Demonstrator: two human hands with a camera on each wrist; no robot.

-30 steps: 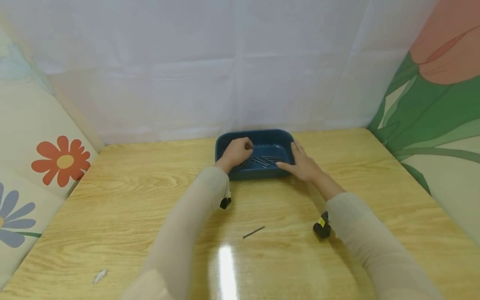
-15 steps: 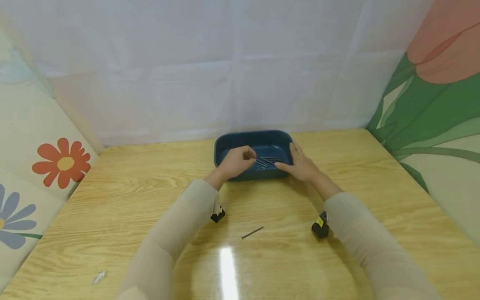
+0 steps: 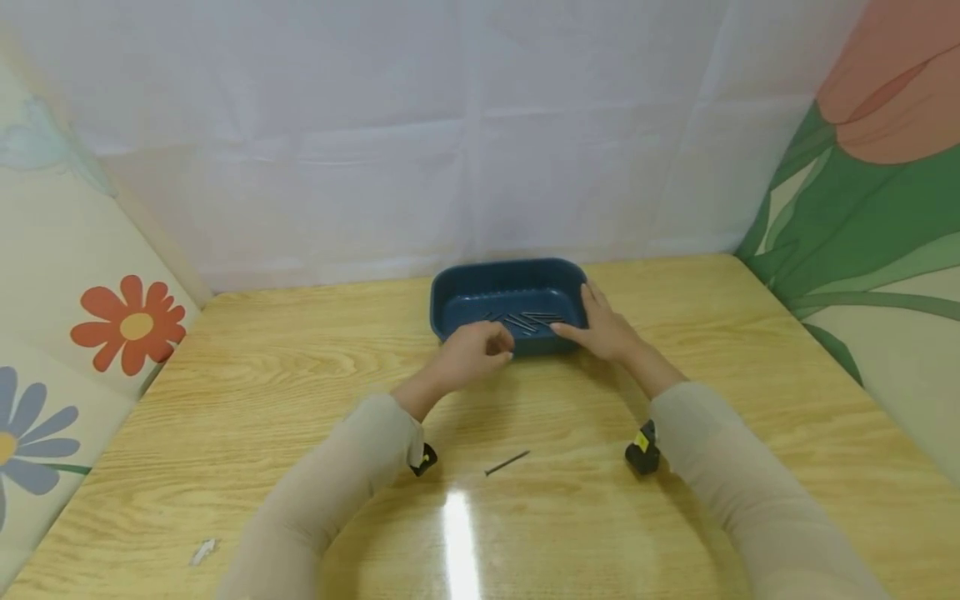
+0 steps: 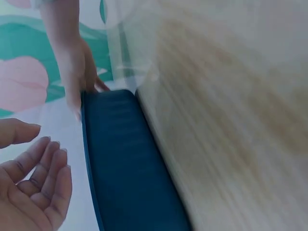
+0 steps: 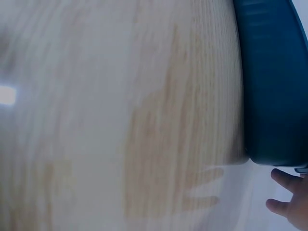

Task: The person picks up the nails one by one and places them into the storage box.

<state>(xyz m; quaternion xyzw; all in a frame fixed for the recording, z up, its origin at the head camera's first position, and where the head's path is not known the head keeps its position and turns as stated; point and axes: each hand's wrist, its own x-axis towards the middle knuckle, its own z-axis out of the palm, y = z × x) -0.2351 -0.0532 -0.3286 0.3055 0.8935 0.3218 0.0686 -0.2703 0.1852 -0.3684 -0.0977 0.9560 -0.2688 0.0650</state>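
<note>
A dark blue plastic tray [image 3: 510, 280] stands at the back of the table with several dark nails [image 3: 522, 322] lying in it. My right hand [image 3: 603, 332] holds its right front corner, thumb over the rim and fingers along the outer end. Just in front of the tray's near wall is my left hand [image 3: 472, 357], raised above the table. In the left wrist view the left hand [image 4: 38, 190] has loosely bent fingers, the thumb apart and nothing between them. One single nail [image 3: 507, 463] lies on the table, nearer to me than both hands.
The wood-grain table [image 3: 300, 367] meets a white cloth backdrop [image 3: 360, 167] behind the tray. Flower-painted panels [image 3: 129, 325] border it at the sides. A small whitish patch [image 3: 202, 551] marks the table at front left.
My left hand has come back from inside the tray, over its near wall and toward me. The right hand stays on the tray's corner; the loose nail has not moved.
</note>
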